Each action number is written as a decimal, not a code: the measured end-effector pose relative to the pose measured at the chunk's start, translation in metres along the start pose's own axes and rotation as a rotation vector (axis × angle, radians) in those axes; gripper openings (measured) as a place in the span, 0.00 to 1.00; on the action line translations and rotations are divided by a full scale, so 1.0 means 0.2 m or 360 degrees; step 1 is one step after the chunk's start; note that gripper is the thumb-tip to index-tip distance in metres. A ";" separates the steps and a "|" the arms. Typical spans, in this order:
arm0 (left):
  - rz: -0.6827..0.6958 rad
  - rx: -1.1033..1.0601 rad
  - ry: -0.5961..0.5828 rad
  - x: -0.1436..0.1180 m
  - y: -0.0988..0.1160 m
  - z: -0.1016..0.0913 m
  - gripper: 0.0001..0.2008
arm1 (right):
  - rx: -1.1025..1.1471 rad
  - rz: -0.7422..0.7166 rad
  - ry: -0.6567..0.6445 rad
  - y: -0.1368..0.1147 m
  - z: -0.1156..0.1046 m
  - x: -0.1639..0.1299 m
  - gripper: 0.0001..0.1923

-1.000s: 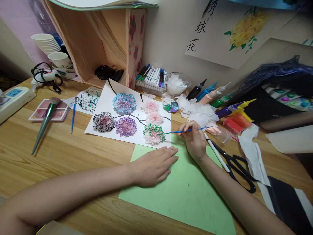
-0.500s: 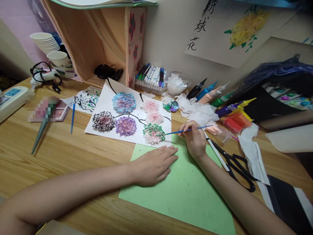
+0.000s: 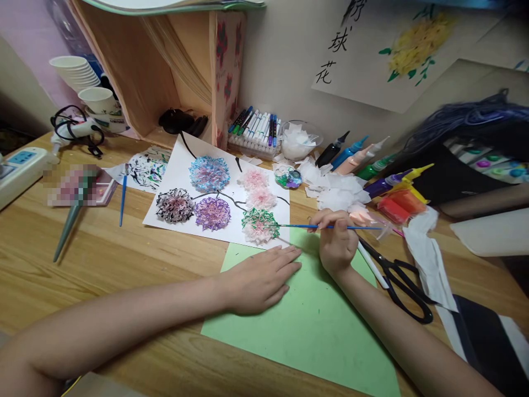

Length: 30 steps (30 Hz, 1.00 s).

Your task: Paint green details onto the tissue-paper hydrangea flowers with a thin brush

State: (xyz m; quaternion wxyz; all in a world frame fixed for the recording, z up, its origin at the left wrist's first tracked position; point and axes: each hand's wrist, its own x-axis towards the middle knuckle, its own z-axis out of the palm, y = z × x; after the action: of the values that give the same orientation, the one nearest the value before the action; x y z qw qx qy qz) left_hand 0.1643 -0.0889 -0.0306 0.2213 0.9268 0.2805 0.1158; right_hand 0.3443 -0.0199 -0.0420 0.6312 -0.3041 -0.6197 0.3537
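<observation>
A thin blue paintbrush (image 3: 306, 226) is pinched in my right hand (image 3: 339, 242), held nearly level with its tip pointing left. That tip is at the right edge of a tissue-paper flower (image 3: 260, 225) whose upper part is painted green and whose lower part is pale pink. The flower sits on a white sheet (image 3: 165, 172) along with blue, black, purple and plain pink flowers and black painted lines. My left hand (image 3: 258, 281) lies flat, fingers stretched out, on a green sheet (image 3: 330, 342) just below the white one.
Right of my right hand lie black scissors (image 3: 397, 275) and a white pen (image 3: 372, 264). Behind are torn tissue pieces (image 3: 334, 190), a paint-smeared palette (image 3: 288, 176), paint bottles (image 3: 347, 153) and a marker box (image 3: 254, 144). Another blue brush (image 3: 123, 196) lies at left.
My right hand has moved slightly right and down, drawing the paintbrush tip from within the green flower to its right edge. My left hand stays in place.
</observation>
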 end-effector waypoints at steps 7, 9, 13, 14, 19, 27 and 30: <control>-0.0006 0.0011 0.0022 0.00 0.00 0.00 0.24 | -0.0214 -0.0150 -0.0102 0.01 0.00 -0.02 0.16; -0.0002 0.0010 0.0021 0.00 0.00 0.00 0.24 | -0.0236 -0.0194 -0.0037 0.01 0.00 -0.02 0.17; 0.0005 0.0004 0.0027 0.00 0.00 0.01 0.24 | -0.0283 -0.0229 -0.0037 0.01 0.00 -0.02 0.17; 0.0004 0.0002 0.0030 -0.01 0.00 0.01 0.24 | -0.0310 -0.0221 -0.0058 0.01 0.00 -0.02 0.17; -0.0013 -0.0015 0.0011 -0.01 0.01 0.00 0.24 | -0.0326 -0.0160 0.0069 0.00 0.01 -0.03 0.18; -0.0023 -0.0096 0.0034 -0.01 0.01 -0.01 0.23 | -0.0256 -0.0010 0.0251 0.00 0.00 0.01 0.16; -0.0034 -0.0103 0.0027 -0.02 0.01 -0.02 0.23 | -0.0365 0.0053 0.0433 0.07 -0.03 0.10 0.14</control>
State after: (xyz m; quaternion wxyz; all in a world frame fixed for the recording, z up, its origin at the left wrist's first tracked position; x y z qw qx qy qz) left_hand 0.1612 -0.0912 -0.0256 0.2501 0.9151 0.2884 0.1302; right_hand 0.3492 0.0042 -0.0418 0.6643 -0.4295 -0.5598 0.2467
